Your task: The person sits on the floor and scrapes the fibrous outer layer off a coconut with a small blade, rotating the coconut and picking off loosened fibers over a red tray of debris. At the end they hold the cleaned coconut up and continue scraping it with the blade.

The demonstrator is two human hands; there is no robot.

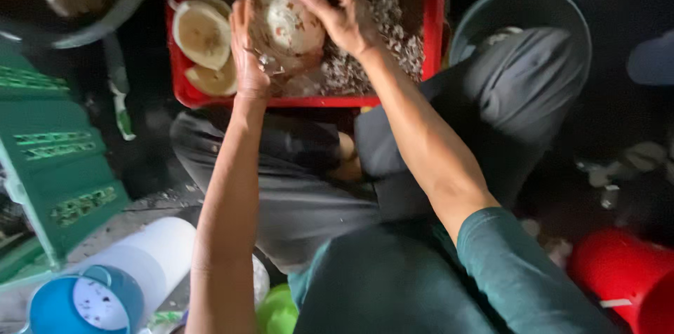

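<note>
Red plastic crate (181, 88) held peeled coconuts; over its middle the left hand (247, 53) clamped a half-peeled coconut (291, 25) while the right hand (340, 8) gripped its top. Any blade was hidden. Wet husk risked slipping, likely nicking fingers.

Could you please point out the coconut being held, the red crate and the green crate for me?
coconut (293, 25), head view, on its pale peeled top.
red crate (316, 101), head view, on its near rim.
green crate (49, 158), head view, on its slatted side.
</note>
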